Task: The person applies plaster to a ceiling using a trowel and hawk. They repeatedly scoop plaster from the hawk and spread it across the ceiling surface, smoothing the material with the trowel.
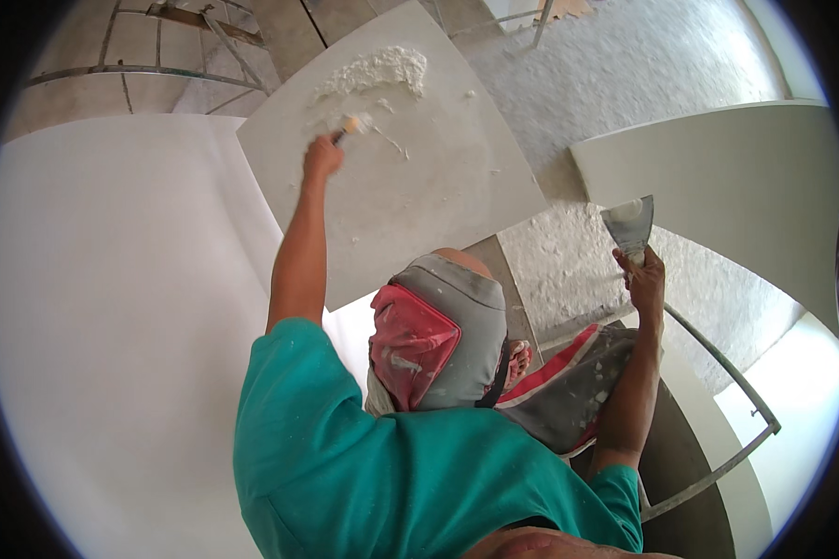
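Observation:
My left hand (pixel 323 156) is closed around a short hand tool (pixel 348 126) with a dark handle and a yellow-orange part. Its far end is blurred against the white paste, so I cannot tell its exact kind. It is over a large pale board (pixel 419 177), where a thick ridge of white paste (pixel 382 71) lies along the far side with thin smears below it. On the right, my right hand (pixel 645 275) grips a putty knife (pixel 631 224), its wide metal blade raised and spotted with white, away from the board.
A metal frame (pixel 727 373) stands beside my right arm, and another metal frame (pixel 158 70) is at the far left. A curved pale panel (pixel 718 168) is on the right. A smooth white surface (pixel 121 307) fills the left. Tiled floor (pixel 345 19) shows beyond the board.

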`<act>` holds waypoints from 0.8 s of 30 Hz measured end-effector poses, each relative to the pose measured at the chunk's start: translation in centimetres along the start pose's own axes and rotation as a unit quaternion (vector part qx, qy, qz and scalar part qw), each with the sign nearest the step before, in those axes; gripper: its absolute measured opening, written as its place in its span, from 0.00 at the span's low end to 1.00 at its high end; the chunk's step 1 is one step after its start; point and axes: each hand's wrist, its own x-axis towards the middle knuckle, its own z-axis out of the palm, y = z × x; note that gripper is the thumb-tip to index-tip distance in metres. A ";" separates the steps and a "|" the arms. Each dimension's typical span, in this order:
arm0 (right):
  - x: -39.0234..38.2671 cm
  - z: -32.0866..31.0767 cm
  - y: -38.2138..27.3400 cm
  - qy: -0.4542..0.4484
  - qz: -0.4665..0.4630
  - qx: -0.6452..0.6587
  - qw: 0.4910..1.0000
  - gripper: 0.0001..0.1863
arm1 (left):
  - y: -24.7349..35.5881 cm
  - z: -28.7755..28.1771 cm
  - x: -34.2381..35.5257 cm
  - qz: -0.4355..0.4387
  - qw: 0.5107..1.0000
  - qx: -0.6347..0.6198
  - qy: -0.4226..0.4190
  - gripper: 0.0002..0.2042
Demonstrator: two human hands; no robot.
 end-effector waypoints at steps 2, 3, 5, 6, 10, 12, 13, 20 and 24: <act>0.1 -0.2 0.2 -0.001 -0.002 -0.016 1.000 0.14 | 0.2 -1.2 3.0 -0.034 0.998 -0.024 0.036 0.17; 0.3 -0.2 0.4 0.000 0.004 -0.027 1.000 0.14 | 0.2 -1.4 3.8 -0.054 0.997 -0.033 0.033 0.17; 0.3 -0.2 0.8 0.010 0.021 -0.051 0.998 0.14 | 3.4 -0.3 4.1 -0.036 0.999 -0.009 0.024 0.17; 0.2 -0.3 0.8 0.006 0.016 -0.040 0.999 0.13 | 5.2 0.5 3.3 -0.030 0.999 0.005 0.020 0.17; 0.2 0.2 0.1 -0.013 -0.008 0.002 1.000 0.13 | 8.7 1.3 -0.1 0.047 0.997 0.037 -0.050 0.18; 0.3 0.6 -0.6 -0.017 -0.017 0.010 1.000 0.13 | 6.7 -0.4 1.0 0.043 0.995 0.011 -0.085 0.18; 0.1 0.5 -0.5 -0.010 -0.014 -0.008 1.000 0.13 | 5.4 -1.1 1.2 0.018 0.999 0.011 -0.035 0.20; 0.3 0.0 -0.2 0.003 0.007 -0.036 0.999 0.14 | 4.0 12.1 -6.3 0.112 0.975 0.123 0.144 0.27; 0.7 0.0 0.5 0.006 0.012 -0.001 1.000 0.14 | 6.5 6.5 -10.0 0.120 0.991 0.062 -0.014 0.27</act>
